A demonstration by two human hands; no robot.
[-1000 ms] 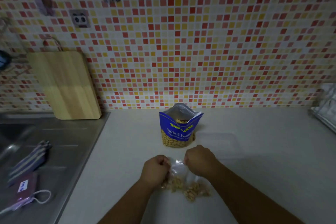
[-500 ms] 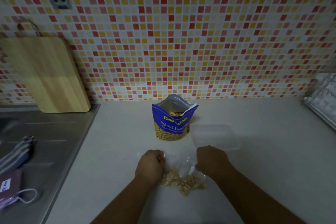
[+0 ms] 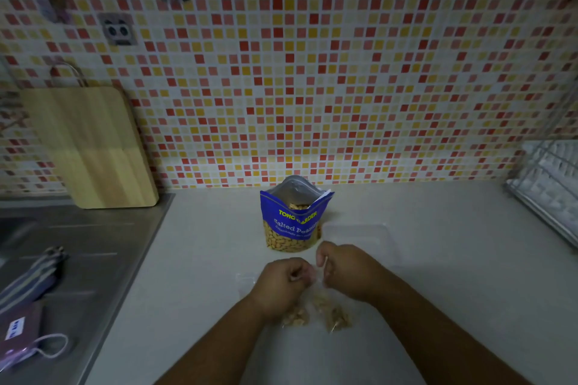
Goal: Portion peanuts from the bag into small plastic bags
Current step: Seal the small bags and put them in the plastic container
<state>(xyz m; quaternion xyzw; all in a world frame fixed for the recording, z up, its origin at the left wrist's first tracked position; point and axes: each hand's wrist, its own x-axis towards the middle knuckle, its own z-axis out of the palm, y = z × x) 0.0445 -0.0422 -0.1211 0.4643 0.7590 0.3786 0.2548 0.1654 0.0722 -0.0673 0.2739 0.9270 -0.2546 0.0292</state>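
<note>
Both my left hand point(image 3: 283, 286) and right hand point(image 3: 347, 272) pinch the small plastic bag point(image 3: 317, 302) at its mouth, peanuts point(image 3: 337, 319) sagging toward six o'clock. I'd press the seal evenly across, keeping them clear of it.

Pale countertop point(image 3: 194, 259) with upright blue peanut bag point(image 3: 294, 228), clear plastic container point(image 3: 359, 234) just beside.

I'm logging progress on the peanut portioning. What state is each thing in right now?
peanut bag: upright, top open, peanuts inside
small plastic bag: holds peanuts, top pinched between both hands
left hand: fingers curled on the small bag's top
right hand: fingers curled on the small bag's top
cutting board: leaning against the tiled wall
</note>
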